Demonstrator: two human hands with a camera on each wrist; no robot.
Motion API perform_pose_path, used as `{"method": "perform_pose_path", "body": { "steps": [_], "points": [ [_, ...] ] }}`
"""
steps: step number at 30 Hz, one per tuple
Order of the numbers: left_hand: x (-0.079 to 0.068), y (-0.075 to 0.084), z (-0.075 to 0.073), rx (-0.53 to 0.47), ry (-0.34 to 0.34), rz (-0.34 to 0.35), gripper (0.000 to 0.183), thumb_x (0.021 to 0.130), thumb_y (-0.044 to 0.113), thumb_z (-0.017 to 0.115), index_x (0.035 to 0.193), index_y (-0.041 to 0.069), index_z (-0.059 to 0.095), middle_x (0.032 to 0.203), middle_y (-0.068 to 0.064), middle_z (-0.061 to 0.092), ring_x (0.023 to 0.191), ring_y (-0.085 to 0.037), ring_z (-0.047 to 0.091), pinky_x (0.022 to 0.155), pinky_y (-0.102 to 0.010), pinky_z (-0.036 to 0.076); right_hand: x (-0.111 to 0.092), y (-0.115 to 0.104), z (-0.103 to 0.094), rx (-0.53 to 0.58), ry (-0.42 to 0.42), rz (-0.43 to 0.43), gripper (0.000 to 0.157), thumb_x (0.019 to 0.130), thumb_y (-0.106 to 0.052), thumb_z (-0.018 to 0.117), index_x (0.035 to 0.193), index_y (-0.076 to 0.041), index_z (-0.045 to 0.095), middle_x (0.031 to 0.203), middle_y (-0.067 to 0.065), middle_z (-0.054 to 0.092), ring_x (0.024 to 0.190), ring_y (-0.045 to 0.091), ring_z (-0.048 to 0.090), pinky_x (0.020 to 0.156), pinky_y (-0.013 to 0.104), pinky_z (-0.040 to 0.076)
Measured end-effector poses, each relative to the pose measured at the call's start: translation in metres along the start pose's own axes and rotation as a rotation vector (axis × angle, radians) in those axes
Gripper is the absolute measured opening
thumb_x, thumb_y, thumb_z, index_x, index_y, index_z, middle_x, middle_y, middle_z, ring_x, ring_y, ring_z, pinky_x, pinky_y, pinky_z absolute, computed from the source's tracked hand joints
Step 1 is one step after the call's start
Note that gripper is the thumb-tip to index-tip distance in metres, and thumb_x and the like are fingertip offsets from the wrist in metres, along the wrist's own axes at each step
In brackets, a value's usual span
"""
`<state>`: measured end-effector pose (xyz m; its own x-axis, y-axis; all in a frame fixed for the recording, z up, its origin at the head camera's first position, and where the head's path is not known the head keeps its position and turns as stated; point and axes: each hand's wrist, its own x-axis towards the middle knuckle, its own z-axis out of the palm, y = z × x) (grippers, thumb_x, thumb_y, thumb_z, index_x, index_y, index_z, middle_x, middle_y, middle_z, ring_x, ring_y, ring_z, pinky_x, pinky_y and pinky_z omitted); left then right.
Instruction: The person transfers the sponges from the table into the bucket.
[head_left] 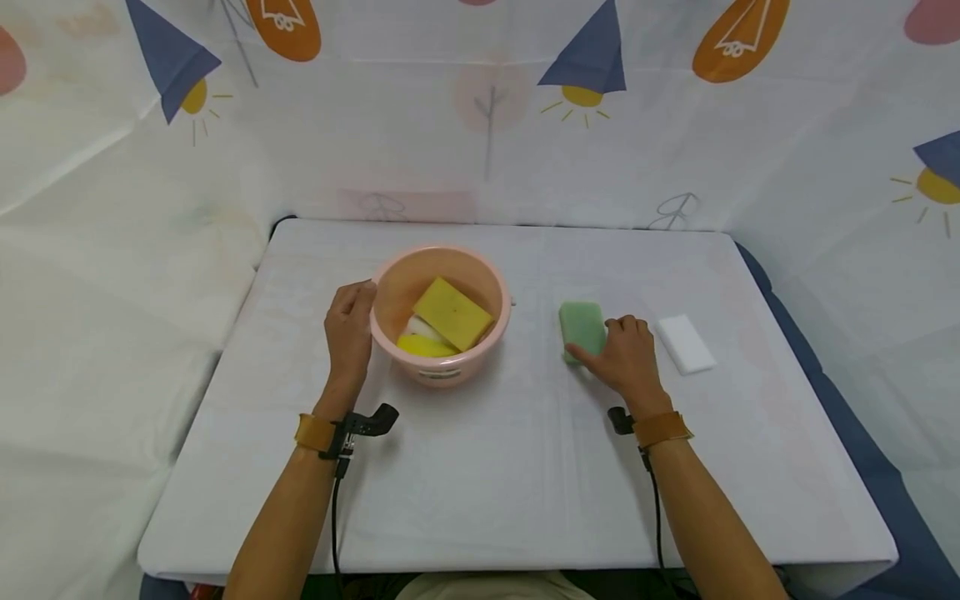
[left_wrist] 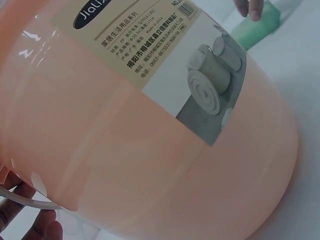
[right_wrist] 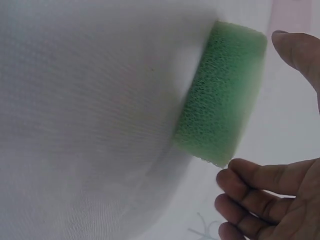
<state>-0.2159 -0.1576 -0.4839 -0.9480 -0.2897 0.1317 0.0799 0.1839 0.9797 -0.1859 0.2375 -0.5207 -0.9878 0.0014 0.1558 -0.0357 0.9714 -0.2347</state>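
Observation:
A pink plastic bucket [head_left: 401, 361] stands left of centre on the table. My left hand [head_left: 349, 325] grips it at its left side; in the left wrist view, fingers [left_wrist: 44, 225] curl by the thin handle band [left_wrist: 30, 201]. Inside the bucket lie a yellow sponge [head_left: 453, 314], a brighter yellow piece [head_left: 425, 345] and a white piece [head_left: 422, 327]. Farther right, my right hand [head_left: 630, 354] is spread around a green sponge [head_left: 581, 325]. In the right wrist view, the thumb [right_wrist: 300, 52] stands apart from this sponge, while the fingertips [right_wrist: 240, 167] are right at its corner.
A white sponge block [head_left: 686, 343] lies just right of my right hand. White cloth covers the table [head_left: 487, 475], and a printed curtain [head_left: 420, 125] hangs behind it. Each wrist wears a strapped camera, with a cable [head_left: 335, 525] running down from the left one.

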Motion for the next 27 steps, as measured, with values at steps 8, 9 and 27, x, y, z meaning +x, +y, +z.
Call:
{"method": "perform_pose_path", "body": {
  "steps": [8,9,27],
  "points": [
    [-0.001,0.0,-0.001,0.001,-0.006,-0.004,0.053,0.101,0.054,0.049,0.122,0.01,0.07,0.125,0.0,0.058,0.11,-0.012,0.052,0.088,-0.027,0.047,0.001,-0.009,0.01,-0.044,0.055,0.004,0.087,0.077,-0.062,0.075,0.101,0.02,0.06,0.1,0.032,0.053,0.099,0.048,0.047,0.088,0.056,0.04],
    [-0.001,0.0,-0.001,0.001,-0.007,-0.004,0.053,0.101,0.054,0.049,0.122,0.01,0.07,0.125,0.0,0.058,0.11,-0.013,0.053,0.088,-0.027,0.047,0.001,-0.009,0.01,-0.046,0.056,0.009,0.085,0.077,-0.06,0.075,0.102,0.02,0.059,0.1,0.032,0.053,0.1,0.048,0.047,0.089,0.057,0.039],
    [0.0,-0.002,-0.001,-0.005,-0.002,0.02,0.051,0.101,0.052,0.05,0.118,0.008,0.072,0.122,0.0,0.059,0.107,-0.013,0.053,0.083,-0.024,0.048,0.0,-0.004,-0.005,0.102,0.059,0.025,0.071,0.08,-0.038,0.076,0.117,0.02,0.056,0.112,0.036,0.051,0.104,0.049,0.044,0.088,0.058,0.038]
  ]
}}
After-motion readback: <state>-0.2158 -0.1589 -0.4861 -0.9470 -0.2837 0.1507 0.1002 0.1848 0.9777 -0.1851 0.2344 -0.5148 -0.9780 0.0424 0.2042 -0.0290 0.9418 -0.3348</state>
